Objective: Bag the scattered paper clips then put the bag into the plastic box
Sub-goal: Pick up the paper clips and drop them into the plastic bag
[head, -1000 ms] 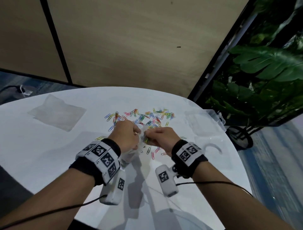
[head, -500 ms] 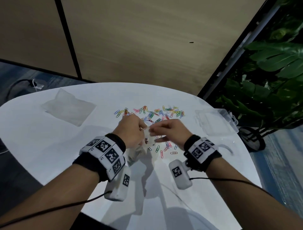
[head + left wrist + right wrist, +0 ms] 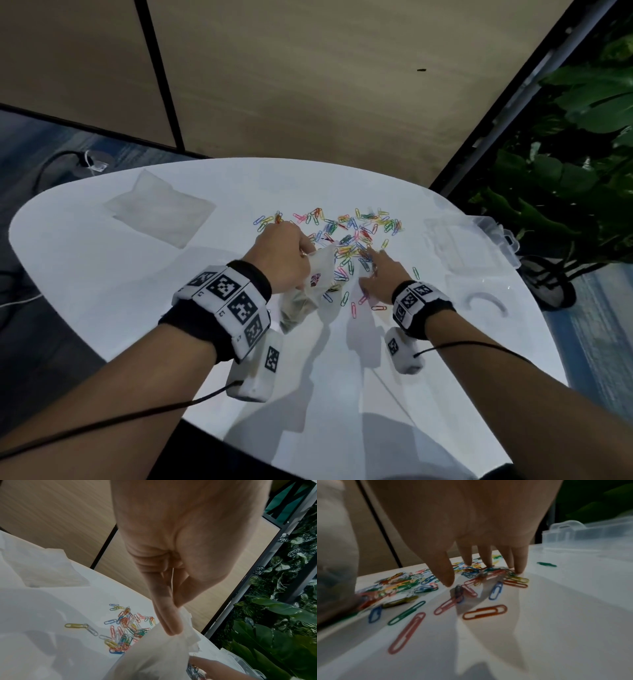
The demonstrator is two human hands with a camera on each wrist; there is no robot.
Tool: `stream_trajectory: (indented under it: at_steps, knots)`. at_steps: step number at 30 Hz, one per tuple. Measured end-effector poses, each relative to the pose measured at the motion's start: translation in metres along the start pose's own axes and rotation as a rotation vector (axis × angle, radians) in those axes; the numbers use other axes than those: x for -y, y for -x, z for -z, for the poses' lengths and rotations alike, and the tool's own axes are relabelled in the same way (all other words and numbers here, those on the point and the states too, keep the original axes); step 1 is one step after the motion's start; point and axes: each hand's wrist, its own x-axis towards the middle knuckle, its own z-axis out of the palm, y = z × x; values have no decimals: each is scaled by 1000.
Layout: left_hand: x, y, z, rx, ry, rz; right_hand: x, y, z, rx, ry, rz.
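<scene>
Coloured paper clips (image 3: 346, 236) lie scattered across the middle of the white table (image 3: 102, 274). My left hand (image 3: 286, 255) pinches the rim of a clear plastic bag (image 3: 308, 291), which hangs down with a few clips inside; in the left wrist view thumb and finger (image 3: 169, 622) squeeze the bag (image 3: 154, 655) edge. My right hand (image 3: 376, 270) reaches over the clips with fingers spread and straight, the fingertips (image 3: 518, 568) touching the pile (image 3: 488, 574). The clear plastic box (image 3: 469, 246) lies open at the right of the table.
A stack of spare clear bags (image 3: 161, 212) lies at the back left of the table. A leafy plant (image 3: 565, 171) stands beyond the table's right edge. The box's clasp (image 3: 565, 530) shows in the right wrist view, right of my fingers.
My right hand has left the bag mouth and moved right and forward, fingers now spread on the loose clips. The left hand keeps hold of the bag.
</scene>
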Motion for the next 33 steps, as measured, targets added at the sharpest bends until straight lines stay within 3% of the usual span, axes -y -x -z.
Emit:
stream_trajectory:
  at_steps: [2,6,10,13,16,18,21,24,27,33]
  knots:
    - [0,1,0,11,-3,8,5,0,0,-5,152,83]
    - [-2,3,-2,27,-3,10,11,7,-2,-188,295,205]
    - [-3,3,-3,47,-2,21,7,17,6,-201,190,97]
    - [-2,2,-5,61,-4,19,-5,25,21,-153,-164,-69]
    - [-2,1,-7,65,-13,21,-8,41,44,-68,-881,-216]
    - [-2,1,-8,62,-9,24,2,54,62,-12,-1233,-182]
    - [-4,0,-11,67,-1,21,29,72,81,118,-1442,-73]
    - [-5,-1,-16,65,16,15,53,86,79,250,-1496,5]
    - [-4,-3,-19,43,30,21,72,92,66,263,-1452,-3]
    - [-3,-4,-20,46,53,26,84,89,52,16,-1111,63]
